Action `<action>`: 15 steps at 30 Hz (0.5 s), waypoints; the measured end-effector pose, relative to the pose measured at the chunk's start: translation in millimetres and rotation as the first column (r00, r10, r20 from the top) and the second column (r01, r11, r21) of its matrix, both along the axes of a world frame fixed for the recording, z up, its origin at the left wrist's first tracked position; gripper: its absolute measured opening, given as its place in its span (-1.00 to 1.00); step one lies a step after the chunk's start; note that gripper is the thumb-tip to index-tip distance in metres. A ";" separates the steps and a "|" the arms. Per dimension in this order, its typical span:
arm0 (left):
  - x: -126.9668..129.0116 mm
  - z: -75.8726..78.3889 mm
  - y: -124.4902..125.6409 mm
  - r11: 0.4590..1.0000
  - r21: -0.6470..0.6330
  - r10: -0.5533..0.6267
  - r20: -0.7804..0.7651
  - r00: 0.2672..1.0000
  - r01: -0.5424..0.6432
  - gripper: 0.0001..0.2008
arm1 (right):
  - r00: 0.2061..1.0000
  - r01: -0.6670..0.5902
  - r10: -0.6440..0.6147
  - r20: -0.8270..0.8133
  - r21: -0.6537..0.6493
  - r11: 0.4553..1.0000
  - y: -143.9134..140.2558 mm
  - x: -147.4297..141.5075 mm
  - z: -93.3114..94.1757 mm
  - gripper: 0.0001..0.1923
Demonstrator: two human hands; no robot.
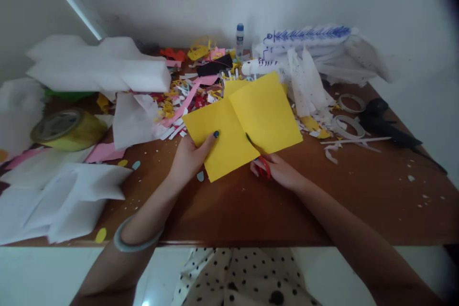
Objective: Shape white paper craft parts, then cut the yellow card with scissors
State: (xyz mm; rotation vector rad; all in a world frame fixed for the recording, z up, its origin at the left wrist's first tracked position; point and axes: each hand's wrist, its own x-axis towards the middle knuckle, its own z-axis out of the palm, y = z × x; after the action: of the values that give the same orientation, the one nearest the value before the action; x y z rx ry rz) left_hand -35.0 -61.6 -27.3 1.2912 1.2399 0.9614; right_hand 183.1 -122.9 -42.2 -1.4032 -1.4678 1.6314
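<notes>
we're mid-cut | left hand pinches yellow paper, frame centre | right hand closed round red scissors | slit roughly halfway up, rest of sheet uncut

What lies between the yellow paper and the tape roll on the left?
In the head view, white paper sheets and pink scraps lie between the yellow paper and the tape roll.

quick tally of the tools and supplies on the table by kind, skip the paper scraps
scissors: 2, the red-handled pair in the right hand and a black pair
tape rolls: 3, one yellow roll and two thin white rings
glue bottle: 1
yellow paper sheet, being cut, held by the left hand: 1
total: 7
</notes>
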 end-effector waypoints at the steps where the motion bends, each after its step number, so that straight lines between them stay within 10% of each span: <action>1: -0.9 -0.8 -0.1 1.000 0.007 0.008 -0.014 1.000 -0.008 -0.46 | 1.000 0.003 -0.003 -0.006 -0.002 1.000 -0.1 0.3 0.8 -0.54; 15: -2.1 1.9 -3.0 1.000 0.028 0.004 -0.075 0.997 -0.002 -0.45 | 0.982 0.103 -0.116 -0.152 -0.088 0.991 0.0 -2.0 -1.5 -0.53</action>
State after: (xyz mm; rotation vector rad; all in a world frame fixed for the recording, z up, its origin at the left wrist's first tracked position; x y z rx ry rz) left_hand -37.1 -64.6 -25.3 1.3579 1.2901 0.9427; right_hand 181.1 -122.9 -43.7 -1.3402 -1.2275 1.7053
